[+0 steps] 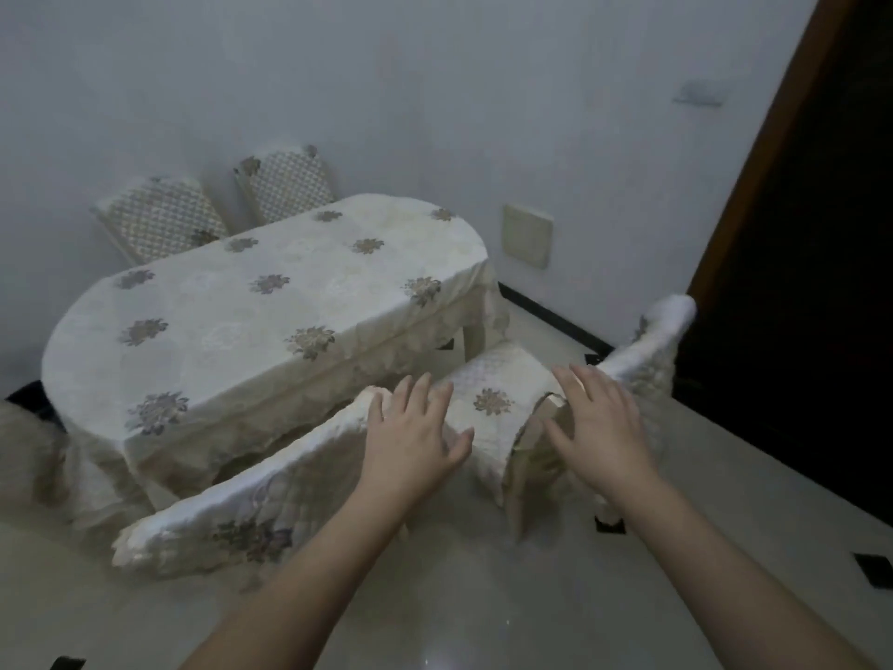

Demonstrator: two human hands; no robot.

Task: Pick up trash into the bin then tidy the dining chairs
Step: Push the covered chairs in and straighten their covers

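An oval dining table (251,302) wears a cream cloth with grey flower prints. On its near side a covered dining chair (217,519) stands pushed in, its backrest top running from lower left up to my left hand (410,437). That hand hovers open over the backrest's right end, fingers spread. A second covered chair (493,403) stands angled out from the table's right end, seat showing, backrest (647,345) to the right. My right hand (594,423) is open over that seat's near right edge. No trash or bin is in view.
Two more chairs (159,220) (290,186) stand tucked between the table's far side and the white wall. Another covered chair (29,456) shows at the left edge. A dark doorway (797,282) opens at right. Glossy tiled floor (459,597) lies below my arms.
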